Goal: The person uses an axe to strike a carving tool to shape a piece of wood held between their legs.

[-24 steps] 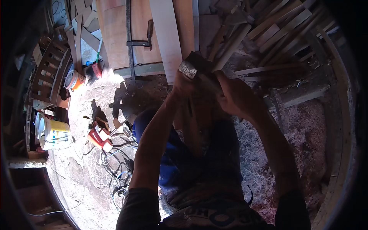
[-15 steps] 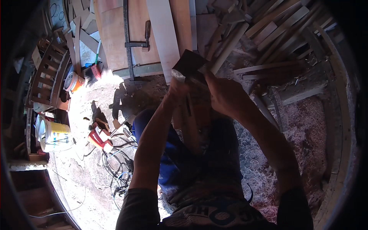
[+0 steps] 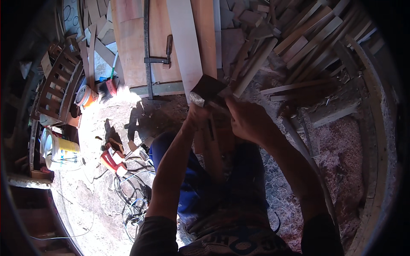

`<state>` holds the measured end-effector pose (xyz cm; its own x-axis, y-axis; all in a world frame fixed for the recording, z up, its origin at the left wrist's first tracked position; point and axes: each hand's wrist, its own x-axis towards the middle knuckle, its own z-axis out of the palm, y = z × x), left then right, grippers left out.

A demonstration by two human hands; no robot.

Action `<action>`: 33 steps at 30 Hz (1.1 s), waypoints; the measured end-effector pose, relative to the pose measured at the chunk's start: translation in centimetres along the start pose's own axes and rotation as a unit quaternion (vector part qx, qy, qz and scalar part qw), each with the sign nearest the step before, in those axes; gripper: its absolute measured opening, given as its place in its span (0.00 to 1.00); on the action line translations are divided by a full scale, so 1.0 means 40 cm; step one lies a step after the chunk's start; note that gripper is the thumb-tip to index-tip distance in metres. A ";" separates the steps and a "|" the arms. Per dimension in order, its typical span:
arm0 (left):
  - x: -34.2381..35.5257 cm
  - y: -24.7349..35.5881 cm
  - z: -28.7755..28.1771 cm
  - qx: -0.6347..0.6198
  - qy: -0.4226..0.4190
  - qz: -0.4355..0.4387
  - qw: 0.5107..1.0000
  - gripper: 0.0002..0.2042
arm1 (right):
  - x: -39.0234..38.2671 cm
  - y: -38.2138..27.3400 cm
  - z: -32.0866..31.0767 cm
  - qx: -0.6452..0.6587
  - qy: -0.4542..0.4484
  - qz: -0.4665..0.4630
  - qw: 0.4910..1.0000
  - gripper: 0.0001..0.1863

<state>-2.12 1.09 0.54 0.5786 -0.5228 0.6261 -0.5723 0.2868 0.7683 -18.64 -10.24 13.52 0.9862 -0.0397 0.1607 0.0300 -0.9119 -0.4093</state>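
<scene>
My right hand (image 3: 247, 115) is closed round the short handle of a dark, square-headed mallet (image 3: 209, 88). The mallet's head hangs over my left hand (image 3: 198, 116), which is wrapped round an upright tool with a pale, round, worn end (image 3: 197, 99). It looks like a chisel handle; my fist and the viewing angle hide its blade. Right below my hands, a narrow wooden piece (image 3: 212, 153) with a dark slot runs back between my legs. Whether the mallet touches the pale end I cannot tell.
Large boards (image 3: 183, 38) and a bar clamp (image 3: 158, 59) lie ahead. Scrap wood (image 3: 307, 47) is heaped at the far right, shavings (image 3: 337, 158) below it. To the left are buckets (image 3: 63, 152), a red power tool (image 3: 112, 159), coiled cables (image 3: 132, 200) and a slatted wooden frame (image 3: 55, 96).
The mallet head and both hands sit a little lower in the picture. The whole scene has shifted slightly as the view tilted. Both hands keep their hold.
</scene>
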 end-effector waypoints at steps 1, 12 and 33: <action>0.006 0.006 -0.001 0.040 0.021 0.038 0.998 0.10 | -0.003 -0.009 -0.014 0.007 0.015 -0.006 1.000 0.25; -0.027 -0.002 -0.004 -0.096 -0.016 -0.115 0.989 0.12 | 0.007 0.032 0.037 -0.020 -0.007 -0.017 1.000 0.25; 0.044 0.068 0.032 -0.002 0.035 -0.192 0.981 0.13 | -0.236 0.005 0.024 0.684 0.117 0.200 0.691 0.42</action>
<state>-3.41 -0.07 3.55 0.7902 -0.5358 0.2974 -0.3019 0.0819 0.9498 -27.79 -9.66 11.08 0.9114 -0.3884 -0.1362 0.0463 0.4257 -0.9037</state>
